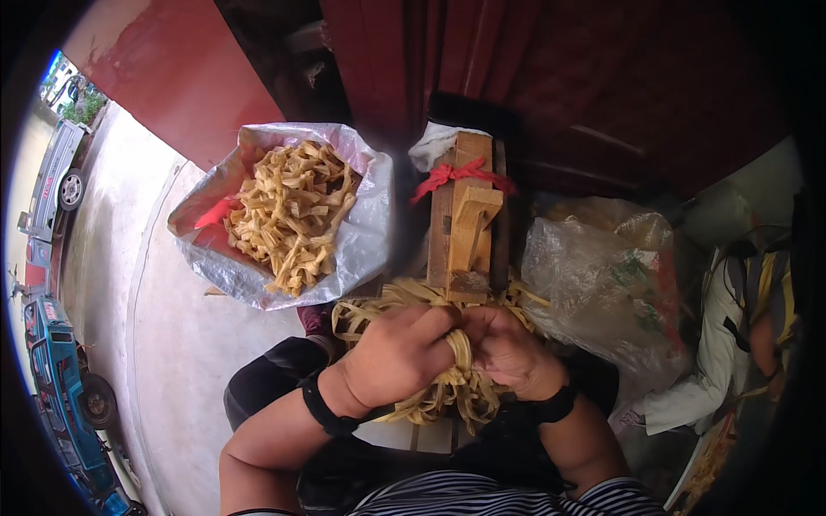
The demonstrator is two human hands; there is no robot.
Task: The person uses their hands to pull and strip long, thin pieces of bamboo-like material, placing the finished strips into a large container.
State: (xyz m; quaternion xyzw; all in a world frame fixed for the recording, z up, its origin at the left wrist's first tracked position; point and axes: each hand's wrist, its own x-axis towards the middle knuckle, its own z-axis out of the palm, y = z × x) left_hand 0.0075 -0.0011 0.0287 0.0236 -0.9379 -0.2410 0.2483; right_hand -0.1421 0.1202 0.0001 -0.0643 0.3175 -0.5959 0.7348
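Observation:
Pale yellow, ribbon-like strips lie in a tangled heap over the lap, below a wooden device. My left hand is closed on a looped strip, which curves up between the two hands. Close beside it, my right hand pinches the same bunch of strips with thumb and fingers; the fingertips partly hide what they grip. Just beyond the hands stands the wooden device with an angled wooden piece, and a red cloth is tied round its upper part. More strips lie around its base.
An opened silvery woven sack full of short knotted yellow pieces stands at the left. A translucent plastic bag lies at the right, near a co-worker at the edge. Dark red doors rise ahead. Vehicles stand far left.

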